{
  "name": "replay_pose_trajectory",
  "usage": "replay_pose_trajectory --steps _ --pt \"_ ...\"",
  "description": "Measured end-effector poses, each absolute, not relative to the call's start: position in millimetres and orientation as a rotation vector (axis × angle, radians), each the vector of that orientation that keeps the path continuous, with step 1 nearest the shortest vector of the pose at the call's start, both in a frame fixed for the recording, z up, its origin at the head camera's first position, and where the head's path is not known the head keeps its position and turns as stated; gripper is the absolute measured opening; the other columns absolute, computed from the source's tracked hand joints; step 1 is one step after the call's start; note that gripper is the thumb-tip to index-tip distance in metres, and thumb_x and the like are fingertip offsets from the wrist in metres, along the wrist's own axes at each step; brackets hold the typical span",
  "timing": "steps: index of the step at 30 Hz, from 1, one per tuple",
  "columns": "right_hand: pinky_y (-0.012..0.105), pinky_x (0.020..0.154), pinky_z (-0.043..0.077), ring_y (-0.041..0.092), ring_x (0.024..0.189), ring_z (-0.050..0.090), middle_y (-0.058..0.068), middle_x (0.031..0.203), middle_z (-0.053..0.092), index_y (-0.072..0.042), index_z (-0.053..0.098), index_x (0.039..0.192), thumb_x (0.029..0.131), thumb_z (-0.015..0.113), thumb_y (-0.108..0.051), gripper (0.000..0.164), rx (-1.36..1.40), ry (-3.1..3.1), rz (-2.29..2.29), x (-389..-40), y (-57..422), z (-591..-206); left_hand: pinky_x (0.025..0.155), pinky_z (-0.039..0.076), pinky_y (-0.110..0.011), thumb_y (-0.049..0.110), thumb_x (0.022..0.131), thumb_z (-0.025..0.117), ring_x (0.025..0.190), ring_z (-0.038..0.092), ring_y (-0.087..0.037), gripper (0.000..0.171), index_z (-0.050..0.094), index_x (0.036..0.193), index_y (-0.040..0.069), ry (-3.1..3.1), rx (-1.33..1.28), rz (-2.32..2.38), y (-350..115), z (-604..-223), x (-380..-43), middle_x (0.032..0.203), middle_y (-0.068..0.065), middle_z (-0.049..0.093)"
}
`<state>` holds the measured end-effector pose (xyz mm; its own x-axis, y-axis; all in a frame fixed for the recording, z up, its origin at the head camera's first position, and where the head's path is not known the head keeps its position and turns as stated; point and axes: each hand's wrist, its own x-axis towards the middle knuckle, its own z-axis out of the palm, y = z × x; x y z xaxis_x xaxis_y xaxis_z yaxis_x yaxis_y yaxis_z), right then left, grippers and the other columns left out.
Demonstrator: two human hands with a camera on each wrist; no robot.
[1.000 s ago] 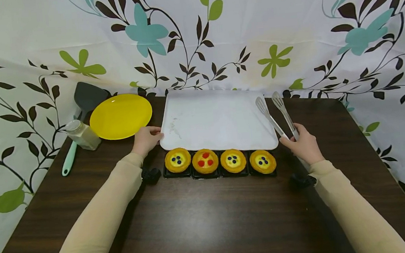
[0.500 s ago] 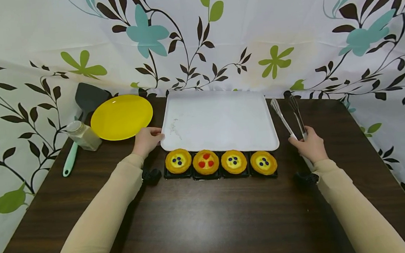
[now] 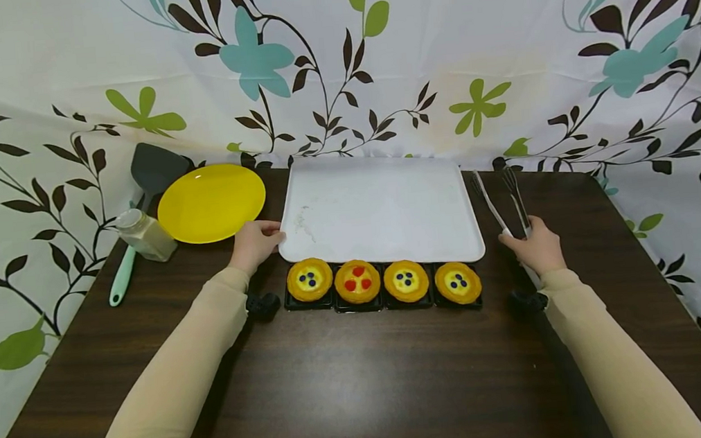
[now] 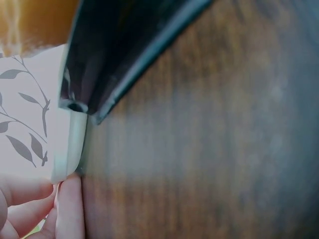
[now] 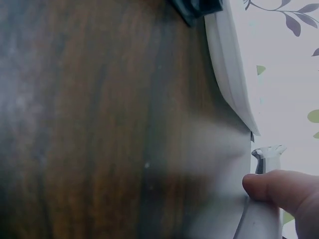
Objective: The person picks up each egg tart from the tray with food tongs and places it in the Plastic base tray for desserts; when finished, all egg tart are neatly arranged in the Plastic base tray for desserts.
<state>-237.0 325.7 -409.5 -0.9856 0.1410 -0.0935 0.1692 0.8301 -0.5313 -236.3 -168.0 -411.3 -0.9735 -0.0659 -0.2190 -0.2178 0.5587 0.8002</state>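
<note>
A white tray [image 3: 381,209] lies at the back middle of the table. My left hand [image 3: 254,244] pinches its left rim between thumb and fingers; the left wrist view shows the fingertips at the tray's edge [image 4: 69,149]. In my right hand [image 3: 537,248] is a pair of metal tongs [image 3: 519,204], their two arms spread and pointing away from me, just right of the tray. The right wrist view has my thumb [image 5: 271,186] across the tongs' handle [image 5: 261,219]. Several tarts [image 3: 358,281], one red-dotted and the others blue-dotted, sit in black holders along the tray's front.
Left of the tray lies a yellow plate [image 3: 211,203]. Beside it are a clear jar [image 3: 145,235] and a spatula with a dark head [image 3: 157,168] and a mint handle [image 3: 121,277]. A patterned curtain [image 3: 336,60] hangs behind the brown table [image 3: 365,385].
My right hand has carried the tongs to the right, from over the tray's right edge to beside it. The left hand has kept its place at the tray.
</note>
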Motion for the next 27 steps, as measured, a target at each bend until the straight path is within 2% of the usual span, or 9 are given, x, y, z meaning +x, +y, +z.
replay_pose_trajectory --steps 13,19,22,27 --pt "0.061 0.094 0.041 0.055 0.112 0.046 0.047 0.128 0.038 0.018 0.011 0.142 0.092 0.051 -0.044 0.089 0.29 2.914 -0.726 -245 325 -404 0.092 0.051 -0.04 0.012 0.096 0.054 0.103 0.06 -0.033 0.036 0.055 0.128 -0.006 2.613 -0.242 1.395 -165 -411 -237 0.118 -0.025 0.058" --pt "0.063 0.095 0.039 0.059 0.114 0.042 0.049 0.129 0.034 0.024 0.017 0.138 0.092 0.05 -0.045 0.088 0.25 2.939 -0.588 -248 323 -399 0.091 0.051 -0.041 0.012 0.096 0.054 0.103 0.06 -0.033 0.036 0.055 0.128 -0.006 2.614 -0.238 1.395 -164 -411 -237 0.118 -0.025 0.058" --pt "0.063 0.089 0.043 0.058 0.108 0.047 0.048 0.125 0.04 0.026 0.027 0.133 0.093 0.049 -0.046 0.085 0.219 2.952 -0.523 -248 324 -397 0.091 0.052 -0.041 0.012 0.096 0.054 0.102 0.061 -0.033 0.036 0.055 0.127 -0.006 2.611 -0.239 1.399 -164 -412 -237 0.118 -0.025 0.058" --pt "0.056 0.069 0.051 0.051 0.088 0.058 0.044 0.107 0.052 0.026 0.043 0.118 0.092 0.049 -0.048 0.078 0.198 2.977 -0.457 -248 325 -396 0.091 0.052 -0.04 0.012 0.096 0.055 0.101 0.061 -0.033 0.036 0.055 0.127 -0.006 2.614 -0.24 1.396 -165 -413 -237 0.118 -0.025 0.058"
